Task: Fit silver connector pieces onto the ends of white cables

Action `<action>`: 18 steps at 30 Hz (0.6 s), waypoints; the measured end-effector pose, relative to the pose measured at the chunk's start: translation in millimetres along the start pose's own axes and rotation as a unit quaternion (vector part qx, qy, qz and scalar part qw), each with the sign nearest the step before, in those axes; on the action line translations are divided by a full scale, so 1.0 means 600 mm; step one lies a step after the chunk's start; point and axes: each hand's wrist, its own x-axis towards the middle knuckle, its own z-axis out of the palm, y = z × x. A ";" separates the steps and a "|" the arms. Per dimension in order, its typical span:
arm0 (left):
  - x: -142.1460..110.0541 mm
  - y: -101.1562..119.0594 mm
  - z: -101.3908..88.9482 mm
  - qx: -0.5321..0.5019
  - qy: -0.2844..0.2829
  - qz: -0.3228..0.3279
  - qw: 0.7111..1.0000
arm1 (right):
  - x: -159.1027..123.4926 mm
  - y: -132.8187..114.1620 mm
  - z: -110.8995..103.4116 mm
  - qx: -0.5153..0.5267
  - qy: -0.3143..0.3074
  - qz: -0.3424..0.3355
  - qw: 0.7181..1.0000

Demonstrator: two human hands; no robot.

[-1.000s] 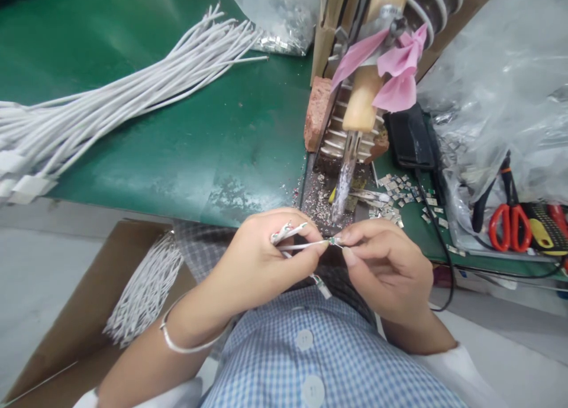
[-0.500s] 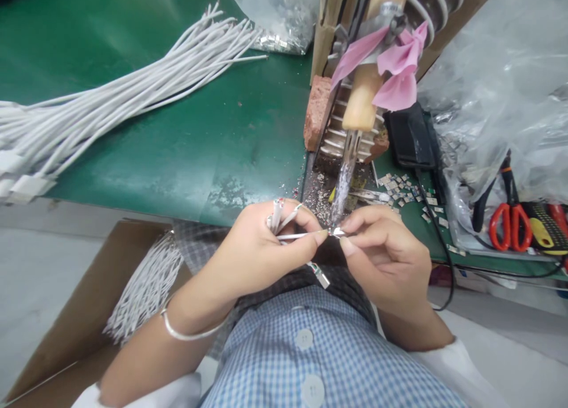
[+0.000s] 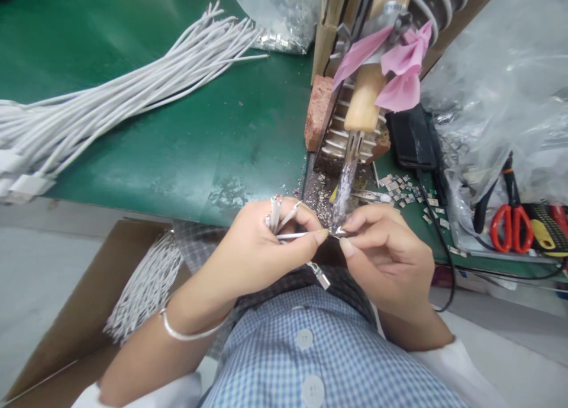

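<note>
In the head view, the left hand [image 3: 270,248] grips several white cables [image 3: 276,214] — one lying crosswise between both hands — while the right hand [image 3: 386,257] pinches a small metal connector [image 3: 338,231] at its end, right below the soldering iron [image 3: 347,174].

the bare left hand [image 3: 275,248] holds several thin white cables [image 3: 276,209], one pinched straight between thumb and finger; the bare right hand [image 3: 388,257] pinches a tiny silvery metal piece [image 3: 339,231] at its end, right by the tip of the wooden-handled soldering iron [image 3: 361,106], contact too small to tell; a long white cable bundle [image 3: 146,88] lies across the green tabletop [image 3: 177,159]
</note>
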 end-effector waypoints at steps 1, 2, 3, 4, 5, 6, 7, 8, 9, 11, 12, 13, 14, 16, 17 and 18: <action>0.000 -0.001 0.000 0.002 -0.001 -0.001 1.000 | 0.000 0.000 0.000 0.001 0.001 0.001 1.000; 0.000 -0.001 0.000 0.002 -0.001 -0.001 1.000 | 0.000 0.000 0.000 0.003 0.002 0.001 1.000; -0.001 -0.001 -0.001 0.002 0.000 -0.001 1.000 | 0.000 0.000 0.000 0.004 0.003 0.002 1.000; -0.002 -0.001 -0.001 0.003 0.001 -0.002 1.000 | 0.000 0.000 0.000 0.005 0.003 0.002 1.000; -0.003 -0.001 0.000 0.005 0.002 -0.005 1.000 | 0.000 -0.001 0.000 0.005 0.003 0.002 1.000; -0.004 -0.001 0.000 0.009 0.003 -0.008 1.000 | -0.001 -0.001 0.000 0.004 0.002 0.002 1.000; -0.005 -0.001 0.000 0.015 0.004 -0.011 1.000 | -0.002 -0.001 0.000 0.003 0.000 0.004 1.000; -0.006 -0.001 0.001 0.021 0.006 -0.014 1.000 | -0.004 -0.001 0.000 0.003 -0.003 0.007 1.000; -0.008 -0.001 0.001 0.025 0.006 -0.015 1.000 | -0.005 -0.001 -0.001 0.004 -0.005 0.010 1.000; -0.010 -0.001 0.003 0.025 0.007 -0.015 1.000 | -0.007 -0.001 -0.001 0.011 -0.008 0.014 1.000; -0.010 -0.001 0.003 0.024 0.007 -0.017 1.000 | -0.008 -0.001 -0.001 0.013 -0.008 0.014 1.000; -0.011 -0.002 0.004 0.023 0.009 -0.019 1.000 | -0.008 -0.001 0.000 0.014 -0.006 0.014 1.000; -0.010 -0.002 0.004 0.022 0.010 -0.022 0.999 | -0.008 -0.001 0.000 0.012 -0.004 0.013 1.000; -0.009 -0.002 0.004 0.018 0.010 -0.027 0.999 | -0.007 -0.002 0.001 0.002 0.000 0.013 1.000; -0.009 -0.002 0.004 0.014 0.009 -0.029 0.999 | -0.006 -0.001 0.001 -0.004 0.003 0.012 1.000; -0.008 -0.001 0.004 0.011 0.007 -0.031 0.999 | -0.005 -0.001 0.002 -0.010 0.006 0.009 1.000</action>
